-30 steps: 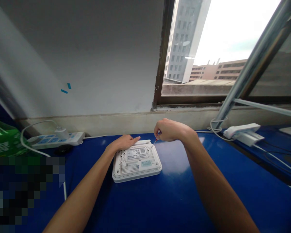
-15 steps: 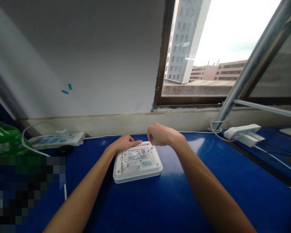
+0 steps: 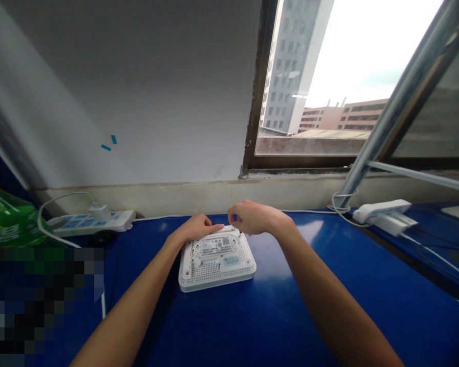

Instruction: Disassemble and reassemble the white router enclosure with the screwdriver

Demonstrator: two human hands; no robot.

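Observation:
A white rectangular device [image 3: 214, 260] with vent holes, labels and round corner recesses lies on the blue table. My left hand [image 3: 197, 227] rests on its far left edge, the thumb stretched along the far rim and the other fingers bent over the back. Over the far right corner is my right hand [image 3: 248, 216], its fingers curled together. Something small and reddish shows beneath those fingers, at the corner; its shape is too small to make out.
On the left, a power strip [image 3: 95, 222] with a white plug stands beside a green bottle [image 3: 9, 214]. Another white strip with adapters [image 3: 384, 215] lies at the right, near a metal pole [image 3: 361, 173]. Cables run along the wall.
The fingers of my right hand have shifted slightly left at the device's far right corner, and their curl looks different. My left hand keeps its place on the edge.

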